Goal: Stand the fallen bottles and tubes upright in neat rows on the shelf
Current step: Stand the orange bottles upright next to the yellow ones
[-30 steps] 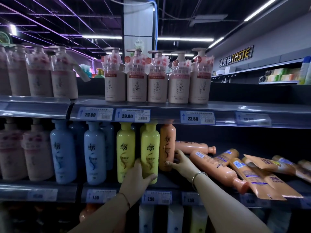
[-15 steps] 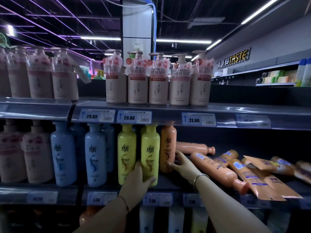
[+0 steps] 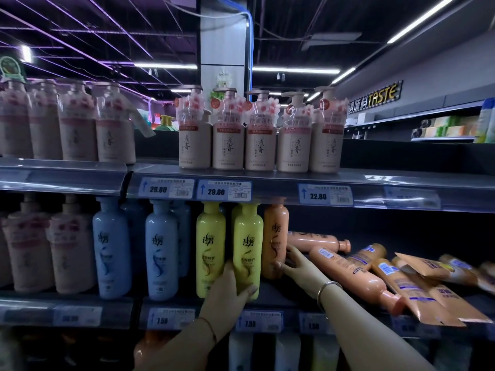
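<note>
**Both hands at the upright row, fallen stock waiting on the right**

Your left hand (image 3: 227, 293) wraps the base of the right yellow bottle (image 3: 247, 245), thumb on the front and fingers curled round the side. Your right hand (image 3: 297, 269) is spread flat, with straight fingertips touching the lower side of the upright orange bottle (image 3: 276, 236) and gripping nothing.

The work left is just right of that. One fallen orange bottle (image 3: 318, 241) lies at the back. A longer one (image 3: 356, 282) lies diagonally with its cap near the shelf (image 3: 289, 293) front edge. The orange tubes (image 3: 417, 295) are piled flat beyond it.

Risks:
- Push the orange bottle sideways too hard and it likely tips into the yellow one; these are tall, narrow shapes.
- Your right forearm sits just above the diagonal bottle. A nudge could roll it off the front, since it is round, glossy plastic.
- The slick surfaces may slip in a loose hold.
- The tubes look soft and flat with crimped ends. They probably only stand on their caps and may topple in a chain.
</note>
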`<act>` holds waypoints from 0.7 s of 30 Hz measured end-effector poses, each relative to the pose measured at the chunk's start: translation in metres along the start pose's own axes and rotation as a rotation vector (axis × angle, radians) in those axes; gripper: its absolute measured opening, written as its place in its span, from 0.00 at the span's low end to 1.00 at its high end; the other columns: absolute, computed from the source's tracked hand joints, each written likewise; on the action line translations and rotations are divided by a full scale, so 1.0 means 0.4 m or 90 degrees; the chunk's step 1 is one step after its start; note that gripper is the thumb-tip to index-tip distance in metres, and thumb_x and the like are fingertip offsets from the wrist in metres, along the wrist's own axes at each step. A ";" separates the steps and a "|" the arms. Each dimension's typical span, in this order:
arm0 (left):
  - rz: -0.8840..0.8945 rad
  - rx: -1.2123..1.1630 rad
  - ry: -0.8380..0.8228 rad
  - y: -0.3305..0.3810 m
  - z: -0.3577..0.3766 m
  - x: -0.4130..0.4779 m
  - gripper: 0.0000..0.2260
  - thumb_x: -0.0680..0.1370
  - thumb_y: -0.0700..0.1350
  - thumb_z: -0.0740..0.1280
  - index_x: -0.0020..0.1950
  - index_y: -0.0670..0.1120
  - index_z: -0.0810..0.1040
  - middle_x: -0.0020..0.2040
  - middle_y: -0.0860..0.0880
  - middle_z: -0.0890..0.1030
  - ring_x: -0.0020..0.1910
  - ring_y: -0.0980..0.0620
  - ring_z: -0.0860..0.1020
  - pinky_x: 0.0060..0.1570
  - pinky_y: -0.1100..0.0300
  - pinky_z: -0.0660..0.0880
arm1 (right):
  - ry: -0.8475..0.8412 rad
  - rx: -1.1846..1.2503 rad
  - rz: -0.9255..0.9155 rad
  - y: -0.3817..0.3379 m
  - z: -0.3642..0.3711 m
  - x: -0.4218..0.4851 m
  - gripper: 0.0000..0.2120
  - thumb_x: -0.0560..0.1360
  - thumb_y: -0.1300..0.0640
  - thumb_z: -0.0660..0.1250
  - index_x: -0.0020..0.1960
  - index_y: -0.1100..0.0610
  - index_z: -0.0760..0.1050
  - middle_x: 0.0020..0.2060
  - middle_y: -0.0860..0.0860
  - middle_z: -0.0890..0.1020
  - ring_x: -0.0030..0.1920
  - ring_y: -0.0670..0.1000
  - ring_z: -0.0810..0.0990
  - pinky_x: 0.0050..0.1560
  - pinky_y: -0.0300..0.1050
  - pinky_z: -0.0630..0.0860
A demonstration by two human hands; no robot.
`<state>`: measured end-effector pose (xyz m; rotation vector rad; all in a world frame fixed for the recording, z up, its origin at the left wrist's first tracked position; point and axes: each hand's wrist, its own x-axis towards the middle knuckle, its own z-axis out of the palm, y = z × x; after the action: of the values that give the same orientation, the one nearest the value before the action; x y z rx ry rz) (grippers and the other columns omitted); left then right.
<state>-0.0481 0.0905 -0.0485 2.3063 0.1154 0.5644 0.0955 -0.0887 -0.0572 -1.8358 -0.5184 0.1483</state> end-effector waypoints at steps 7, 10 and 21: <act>0.055 -0.019 0.024 -0.022 -0.004 -0.029 0.38 0.75 0.51 0.68 0.77 0.46 0.47 0.71 0.48 0.67 0.69 0.52 0.68 0.69 0.57 0.64 | 0.055 -0.048 -0.004 -0.011 -0.010 -0.017 0.33 0.73 0.60 0.72 0.73 0.51 0.62 0.64 0.50 0.77 0.64 0.48 0.76 0.64 0.47 0.75; 0.104 -0.057 0.045 -0.038 -0.021 -0.052 0.36 0.75 0.50 0.68 0.76 0.50 0.50 0.70 0.52 0.68 0.68 0.54 0.70 0.68 0.54 0.69 | 0.129 -0.108 -0.006 -0.028 -0.039 -0.050 0.28 0.73 0.60 0.71 0.71 0.53 0.66 0.61 0.52 0.79 0.60 0.48 0.78 0.62 0.45 0.74; 0.339 -0.127 0.002 0.065 0.079 -0.062 0.18 0.72 0.53 0.67 0.59 0.49 0.73 0.50 0.56 0.74 0.48 0.62 0.73 0.50 0.71 0.71 | 0.271 -0.080 -0.073 -0.045 -0.116 -0.368 0.10 0.75 0.65 0.69 0.53 0.55 0.80 0.45 0.53 0.86 0.46 0.47 0.83 0.50 0.46 0.79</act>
<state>-0.0588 0.0451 -0.0593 2.1329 -0.5457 0.8022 -0.0246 -0.1868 -0.0481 -1.8842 -0.3352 -0.3541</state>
